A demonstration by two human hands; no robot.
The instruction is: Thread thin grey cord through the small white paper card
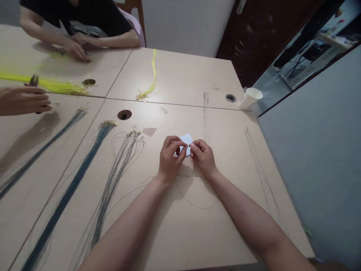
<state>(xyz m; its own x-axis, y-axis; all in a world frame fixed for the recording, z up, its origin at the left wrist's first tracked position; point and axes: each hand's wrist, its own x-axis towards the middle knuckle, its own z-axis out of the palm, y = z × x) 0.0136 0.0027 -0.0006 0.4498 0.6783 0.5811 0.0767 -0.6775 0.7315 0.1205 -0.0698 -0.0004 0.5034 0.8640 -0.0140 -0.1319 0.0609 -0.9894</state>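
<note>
My left hand (pixel 172 155) and my right hand (pixel 202 154) meet above the middle of the table, each closed in a pinch with thumb and forefinger. Their fingertips almost touch. Whatever sits between them is too small to make out. A white square of paper (pixel 185 138) lies just behind and below the fingers, partly hidden by them. On the tabletop under my wrists runs a thin cord (pixel 197 206) in a loose loop, with a small metal-looking end (pixel 184 175). To the left of my hands is a bundle of grey cords (pixel 113 180) with gold-coloured ends.
Farther left lie dark teal cord bundles (pixel 81 173) and yellow cords (pixel 56 84). A co-worker's hand (pixel 24 101) holds pliers (pixel 34 81); another person sits opposite. A clear ruler (pixel 205 113), a white paper cup (pixel 251 98) and a few cords (pixel 258 165) are to the right.
</note>
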